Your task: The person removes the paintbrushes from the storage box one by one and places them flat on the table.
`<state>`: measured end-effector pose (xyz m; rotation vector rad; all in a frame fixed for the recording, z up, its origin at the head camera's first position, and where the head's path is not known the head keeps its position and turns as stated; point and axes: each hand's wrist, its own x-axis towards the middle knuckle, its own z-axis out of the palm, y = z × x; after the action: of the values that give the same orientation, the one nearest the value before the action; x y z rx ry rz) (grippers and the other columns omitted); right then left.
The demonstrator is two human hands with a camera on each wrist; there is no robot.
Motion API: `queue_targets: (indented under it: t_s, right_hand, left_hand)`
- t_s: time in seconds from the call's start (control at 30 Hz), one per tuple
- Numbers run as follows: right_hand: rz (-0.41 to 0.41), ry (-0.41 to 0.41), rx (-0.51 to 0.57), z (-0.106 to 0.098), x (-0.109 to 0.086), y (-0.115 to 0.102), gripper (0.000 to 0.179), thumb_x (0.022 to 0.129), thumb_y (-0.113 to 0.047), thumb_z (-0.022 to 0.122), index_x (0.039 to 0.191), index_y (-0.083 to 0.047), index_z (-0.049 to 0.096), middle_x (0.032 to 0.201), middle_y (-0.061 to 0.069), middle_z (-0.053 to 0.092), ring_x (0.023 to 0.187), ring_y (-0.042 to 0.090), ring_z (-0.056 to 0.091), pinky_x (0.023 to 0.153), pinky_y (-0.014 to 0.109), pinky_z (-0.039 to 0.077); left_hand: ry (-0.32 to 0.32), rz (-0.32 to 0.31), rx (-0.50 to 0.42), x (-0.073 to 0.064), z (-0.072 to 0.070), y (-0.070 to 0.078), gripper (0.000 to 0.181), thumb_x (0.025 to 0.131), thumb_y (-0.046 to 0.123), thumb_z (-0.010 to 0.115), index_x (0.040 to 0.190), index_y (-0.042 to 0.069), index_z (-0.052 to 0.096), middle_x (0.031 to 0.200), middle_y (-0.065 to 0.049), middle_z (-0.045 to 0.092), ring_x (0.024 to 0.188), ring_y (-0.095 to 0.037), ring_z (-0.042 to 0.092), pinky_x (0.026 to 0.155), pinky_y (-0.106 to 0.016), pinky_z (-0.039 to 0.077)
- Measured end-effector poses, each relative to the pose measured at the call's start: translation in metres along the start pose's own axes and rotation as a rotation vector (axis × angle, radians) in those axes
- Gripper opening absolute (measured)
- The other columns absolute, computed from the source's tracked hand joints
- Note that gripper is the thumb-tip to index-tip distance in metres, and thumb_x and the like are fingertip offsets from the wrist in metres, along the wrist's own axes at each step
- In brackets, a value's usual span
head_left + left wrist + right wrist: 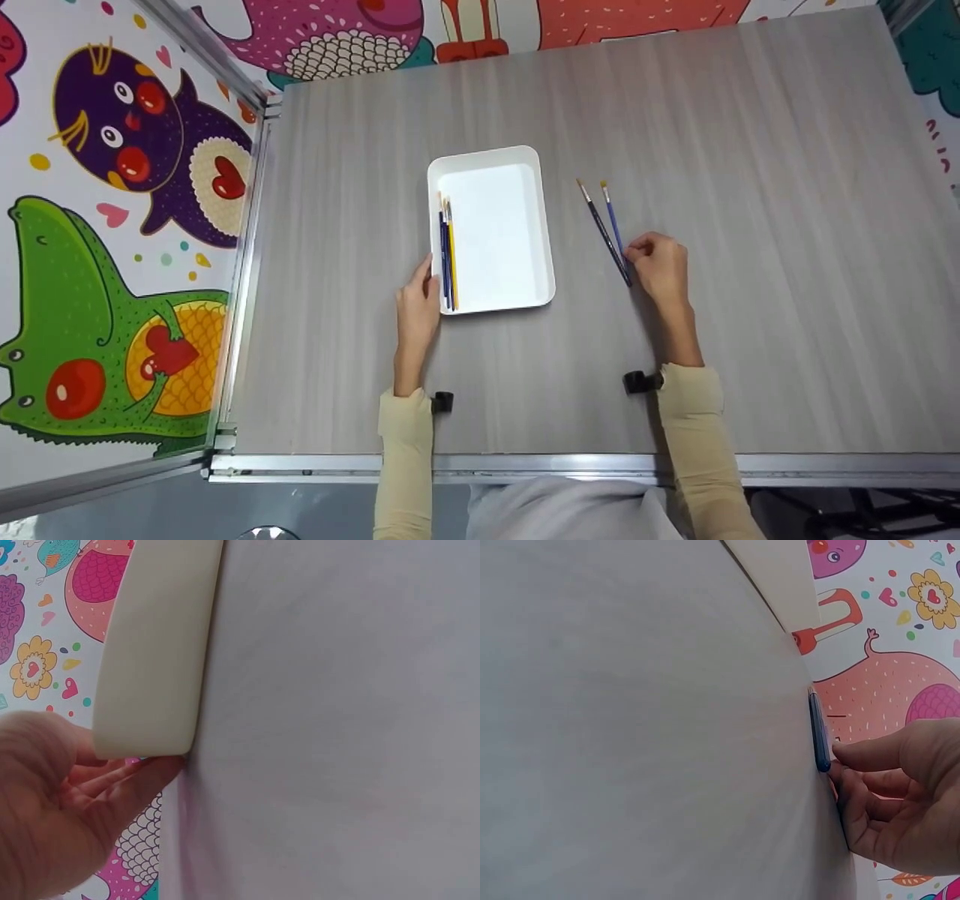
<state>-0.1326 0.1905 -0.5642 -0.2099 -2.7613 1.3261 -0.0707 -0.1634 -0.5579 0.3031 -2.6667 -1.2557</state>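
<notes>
A white rectangular tray point(499, 306) lies on the table, and my left hand point(418, 307) holds its near left corner. In the left wrist view, the fingers of that hand point(67, 802) wrap the tray's edge point(154, 652). Along the tray's left wall lie dark blue paintbrushes point(445, 262) and a yellow-handled paintbrush point(452, 255), bristles pointing away. Right of the tray are a black paintbrush point(600, 225) and a blue paintbrush point(613, 219). My right hand point(661, 271) pinches the blue one near its handle end. Its fingertips are partly hidden in the right wrist view.
The grey wood-grain table point(810, 225) has a metal rail point(540, 463) along its front edge. Cartoon-printed panels point(112, 262) stand at the left and back. A black wrist mount point(641, 382) sits beside the right sleeve, and another point(442, 402) beside the left.
</notes>
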Motion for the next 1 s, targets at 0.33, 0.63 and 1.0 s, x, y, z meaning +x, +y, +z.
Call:
queue_targets:
  t_s: [0.33, 0.63, 1.0]
  right_hand:
    - [0.025, -0.01, -0.013, 0.0007, -0.0033, 0.0008, 0.013, 0.084, -0.007, 0.071, 0.082, 0.006, 0.07, 0.074, 0.015, 0.064, 0.068, 0.023, 0.052, 0.061, 0.027, 0.037]
    - [0.023, -0.018, -0.008, -0.0007, -0.0003, -0.0002, 0.014, 0.086, -0.007, 0.069, 0.082, 0.006, 0.07, 0.074, 0.015, 0.062, 0.067, 0.023, 0.05, 0.061, 0.029, 0.036]
    - [0.009, -0.015, 0.005, -0.0019, -0.0001, 0.0003, 0.013, 0.086, -0.007, 0.069, 0.083, 0.005, 0.07, 0.075, 0.015, 0.062, 0.068, 0.022, 0.05, 0.061, 0.028, 0.036]
  left_hand:
    - [-0.021, -0.012, -0.008, -0.0025, -0.0014, -0.0018, 0.039, 0.096, 0.005, 0.054, 0.135, 0.001, 0.054, 0.08, -0.014, 0.064, 0.064, -0.017, 0.049, 0.059, -0.031, 0.043]
    - [-0.019, -0.012, -0.007, -0.0023, -0.0009, -0.0012, 0.039, 0.096, 0.005, 0.053, 0.135, 0.001, 0.053, 0.082, -0.015, 0.065, 0.065, -0.017, 0.051, 0.06, -0.031, 0.044]
    - [-0.017, 0.005, -0.012, -0.0001, -0.001, 0.0002, 0.038, 0.097, 0.005, 0.054, 0.135, 0.001, 0.054, 0.081, -0.015, 0.064, 0.065, -0.018, 0.051, 0.06, -0.031, 0.044]
